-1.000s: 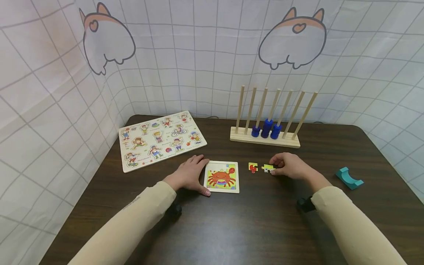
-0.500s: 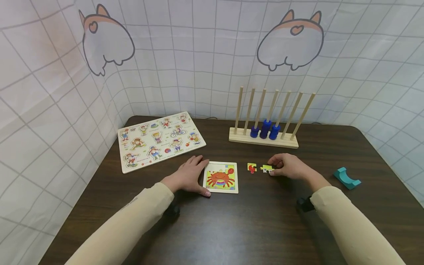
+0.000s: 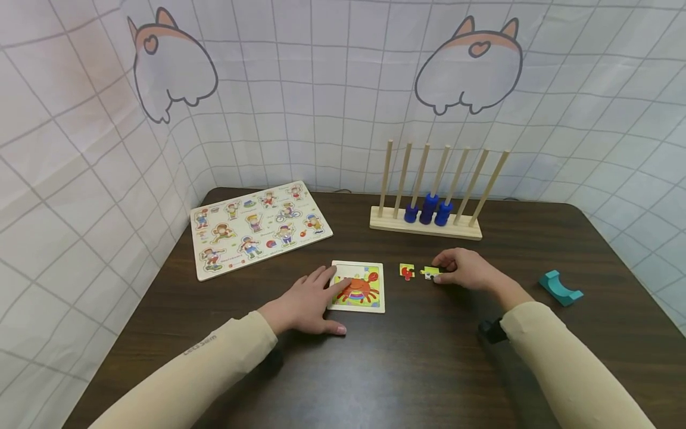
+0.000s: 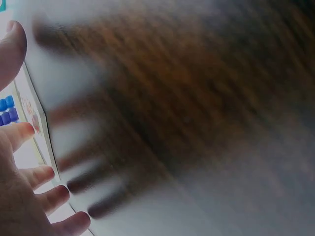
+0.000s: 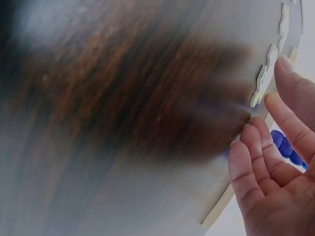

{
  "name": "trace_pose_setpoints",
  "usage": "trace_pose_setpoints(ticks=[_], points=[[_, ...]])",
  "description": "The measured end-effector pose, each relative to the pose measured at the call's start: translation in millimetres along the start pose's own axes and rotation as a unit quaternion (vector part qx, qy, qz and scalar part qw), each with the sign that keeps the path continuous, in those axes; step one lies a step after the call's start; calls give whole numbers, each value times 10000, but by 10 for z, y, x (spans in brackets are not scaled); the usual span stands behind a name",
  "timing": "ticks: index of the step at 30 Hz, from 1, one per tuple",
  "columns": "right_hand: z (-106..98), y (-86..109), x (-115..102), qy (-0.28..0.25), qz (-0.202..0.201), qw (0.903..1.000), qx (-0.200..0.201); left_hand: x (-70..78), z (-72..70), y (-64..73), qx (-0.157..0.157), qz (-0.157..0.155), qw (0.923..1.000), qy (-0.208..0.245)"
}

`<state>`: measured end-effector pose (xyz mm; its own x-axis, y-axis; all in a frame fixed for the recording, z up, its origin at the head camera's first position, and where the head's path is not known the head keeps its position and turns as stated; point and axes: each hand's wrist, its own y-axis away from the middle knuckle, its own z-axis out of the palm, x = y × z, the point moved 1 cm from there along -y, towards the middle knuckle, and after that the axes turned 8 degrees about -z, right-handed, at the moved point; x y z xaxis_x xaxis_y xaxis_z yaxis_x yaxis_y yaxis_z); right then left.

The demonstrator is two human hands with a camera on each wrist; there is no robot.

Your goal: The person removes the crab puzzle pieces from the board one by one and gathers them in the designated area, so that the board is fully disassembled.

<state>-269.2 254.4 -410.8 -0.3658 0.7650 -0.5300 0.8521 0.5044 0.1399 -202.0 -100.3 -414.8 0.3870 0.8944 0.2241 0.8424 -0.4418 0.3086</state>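
My left hand [image 3: 302, 302] spreads over the left side of a small square crab puzzle [image 3: 382, 295] with a pale wooden frame. Its index finger reaches across the crab picture, and its thumb lies on the dark table below the frame. To the right, the thumb and index finger of my right hand [image 3: 462, 269] hold a yellow jigsaw piece [image 3: 430, 272] by its right end, close to the tabletop. The right wrist view shows this piece [image 5: 265, 76] edge-on beside the thumb tip. A second jigsaw piece [image 3: 407, 271], red and yellow, lies between that piece and the frame.
A wooden board of sports figures [image 3: 257, 223] lies at the back left. Behind my right hand stands a peg rack [image 3: 423, 225] with upright rods and blue beads. A teal arch block [image 3: 560, 289] rests at the right, and a gridded white cloth [image 3: 316, 107] hangs behind the table.
My left hand has shifted from gripping the frame's left edge; its index finger now extends over the crab and its thumb sits lower. My right hand has stayed nearly still at the yellow piece.
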Motion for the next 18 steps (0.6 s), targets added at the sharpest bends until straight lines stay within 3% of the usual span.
trace_pose_setpoints(ticks=[6,11,18], points=[[59,-57,-150,185,-301,9986,386,-12,38,-15,-22,-91,9999,-141],[204,-195,-467,351,-645,9954,616,-4,39,-17,-57,-118,9997,-220],[441,-421,-843,654,-1235,9896,355,10,34,-32,-43,-124,9996,-269]])
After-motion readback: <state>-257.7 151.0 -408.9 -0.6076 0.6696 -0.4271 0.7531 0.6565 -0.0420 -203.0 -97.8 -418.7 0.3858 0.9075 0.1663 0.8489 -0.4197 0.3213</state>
